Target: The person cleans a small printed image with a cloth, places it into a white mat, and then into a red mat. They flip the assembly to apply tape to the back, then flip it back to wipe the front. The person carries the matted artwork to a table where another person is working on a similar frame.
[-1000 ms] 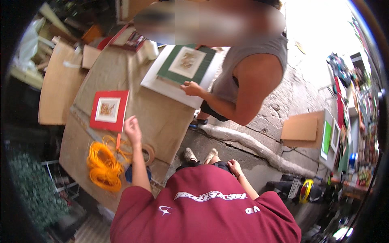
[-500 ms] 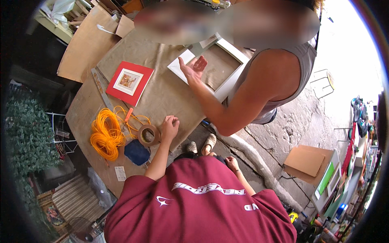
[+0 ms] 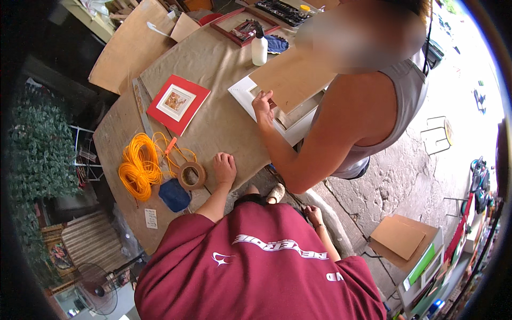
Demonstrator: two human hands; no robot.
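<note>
My left hand [image 3: 225, 168] rests palm down on the cloth-covered table top, near its front edge, and holds nothing. Its fingers lie side by side on the cloth. Just left of it, apart from it, a roll of brown tape [image 3: 191, 176] lies on its side. Beyond the tape sit a coil of orange cord [image 3: 138, 166] and a dark blue cloth pad [image 3: 174, 195]. My right hand [image 3: 313, 215] hangs low by my right side, away from the table; its fingers are too small and partly hidden to read.
A co-worker's hand [image 3: 263, 106] is at a white frame [image 3: 241, 90] under a brown board [image 3: 290, 80]. A red-matted picture [image 3: 188, 117], a metal ruler [image 3: 141, 106] and a spray bottle [image 3: 259, 50] are on the table. Cardboard sheets [image 3: 397, 237] lean at right.
The co-worker's raised hand has come down to the white frame, and a brown board now covers part of it. My left hand stays by the tape, its fingers slightly straighter. The view has shifted.
</note>
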